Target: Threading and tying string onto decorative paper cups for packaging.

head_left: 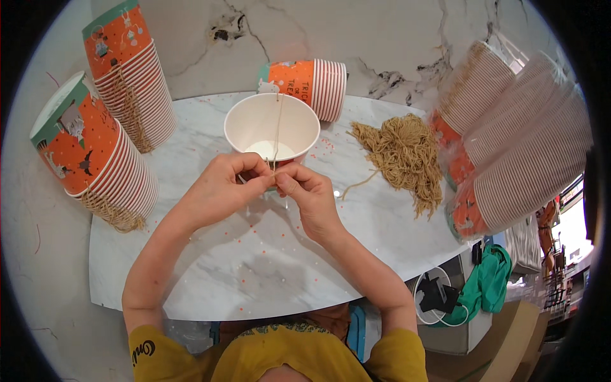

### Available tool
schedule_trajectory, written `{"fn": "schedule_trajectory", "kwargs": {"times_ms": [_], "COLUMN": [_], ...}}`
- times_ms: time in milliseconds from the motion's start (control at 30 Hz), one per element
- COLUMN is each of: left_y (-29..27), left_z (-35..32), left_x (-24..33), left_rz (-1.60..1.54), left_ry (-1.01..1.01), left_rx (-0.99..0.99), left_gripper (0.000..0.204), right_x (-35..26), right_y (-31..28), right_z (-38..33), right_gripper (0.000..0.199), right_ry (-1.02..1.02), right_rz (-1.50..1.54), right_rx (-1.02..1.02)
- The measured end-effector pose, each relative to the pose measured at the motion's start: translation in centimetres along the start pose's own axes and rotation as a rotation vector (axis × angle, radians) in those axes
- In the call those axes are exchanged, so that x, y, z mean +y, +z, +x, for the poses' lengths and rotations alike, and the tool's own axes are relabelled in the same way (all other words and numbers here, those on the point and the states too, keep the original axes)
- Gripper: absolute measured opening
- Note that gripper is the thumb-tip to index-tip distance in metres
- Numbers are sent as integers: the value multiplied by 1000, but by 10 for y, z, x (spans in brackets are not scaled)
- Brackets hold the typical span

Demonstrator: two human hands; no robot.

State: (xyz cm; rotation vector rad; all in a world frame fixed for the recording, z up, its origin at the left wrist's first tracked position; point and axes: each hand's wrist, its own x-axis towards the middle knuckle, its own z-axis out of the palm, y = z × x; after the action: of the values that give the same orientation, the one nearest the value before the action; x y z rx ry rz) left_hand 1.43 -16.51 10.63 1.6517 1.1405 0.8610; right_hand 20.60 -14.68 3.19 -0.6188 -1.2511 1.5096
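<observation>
Thin tan twine strand runs taut from the rim of the round white paper cup down to the left hand and right hand, both pinching it just before the cup; a loose tan twine heap lies right of it.

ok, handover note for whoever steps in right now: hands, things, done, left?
Left hand and right hand: fingertips pinched together on a tan string at the near rim of the open paper cup; the string runs up across the cup's mouth.
Things: loose pile of strings right of the cup. Cup stacks with strings hanging on the left; short stack on its side behind; bagged stacks on the right.
Done: left stacks appear strung.
Left: this cup's string; bagged stacks seem unstrung.
</observation>
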Motion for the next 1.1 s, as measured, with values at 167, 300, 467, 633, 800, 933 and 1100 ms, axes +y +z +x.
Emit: {"fn": "schedule_trajectory", "kwargs": {"times_ms": [167, 300, 467, 633, 800, 933, 1100], "left_y": [-12, -15, -4, 2, 0, -1, -7], "left_z": [-8, -5, 8, 14, 15, 17, 16], "left_x": [10, 5, -7, -17, -17, -16, -16], "left_rz": [175, 491, 834, 887, 828, 745, 648], "left_ry": [109, 338, 704, 788, 796, 798, 752], "left_rx": [80, 293, 340, 368, 381, 377, 334], "left_gripper": [14, 18, 24, 15, 16, 17, 16], "right_x": [-2, -2, -2, -3, -9, -12, -9], "right_y": [4, 4, 4, 7, 12, 9, 6], "right_z": [-3, -5, -5, -6, -8, 2, 14], "right_gripper": [18, 15, 13, 10, 3, 10, 13], "right_ry": [-22, -56, -135, -174, -355, -790, -912], "right_rz": [-83, -250, -324, -330, -574, -1010, -1008], "right_rx": [21, 29, 12, 13, 54, 97, 22]}}
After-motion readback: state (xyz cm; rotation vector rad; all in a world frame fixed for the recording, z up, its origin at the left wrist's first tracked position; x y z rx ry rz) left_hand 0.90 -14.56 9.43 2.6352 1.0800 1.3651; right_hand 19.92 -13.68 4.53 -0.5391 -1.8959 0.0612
